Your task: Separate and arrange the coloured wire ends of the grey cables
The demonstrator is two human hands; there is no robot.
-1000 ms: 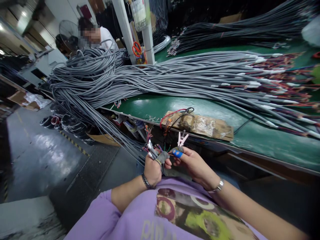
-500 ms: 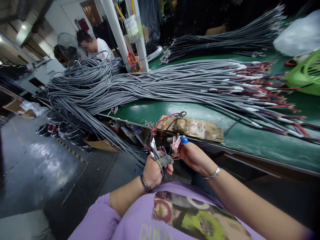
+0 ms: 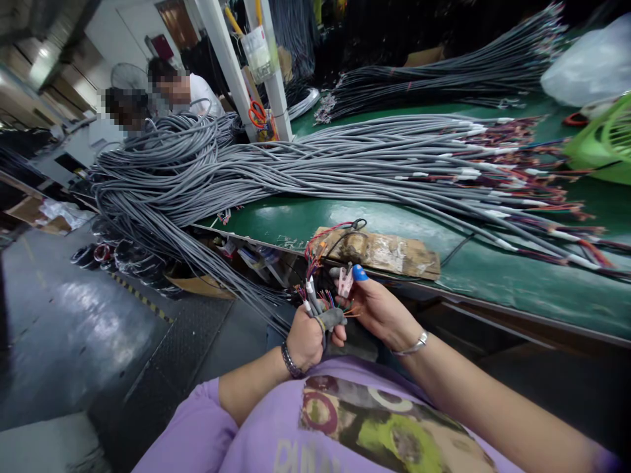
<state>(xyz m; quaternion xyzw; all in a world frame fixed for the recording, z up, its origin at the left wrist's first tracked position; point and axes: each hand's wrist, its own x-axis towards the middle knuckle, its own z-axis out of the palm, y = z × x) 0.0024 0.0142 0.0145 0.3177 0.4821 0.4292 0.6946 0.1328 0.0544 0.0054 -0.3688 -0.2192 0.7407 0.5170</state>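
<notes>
My left hand is closed round several grey cables; its thumb wears a grey cover. From the cable ends fan out thin coloured wires, some orange-tipped strands pointing toward my right hand. Between the thumb and fingers of that hand is a small pink clip-like tool, just above the loose wires. Blue tape wraps my right thumb. Whether the tool touches a wire is too small to tell.
A wooden block with red and black leads lies at the edge of the green bench. Behind it stretches a big bundle of grey cables. Black cables, a green basket and a post stand further back. Two people are at the far left.
My left hand has shifted slightly to the right with the cables. The orange wires now spread apart beside my right hand, which keeps the pink tool almost in place.
</notes>
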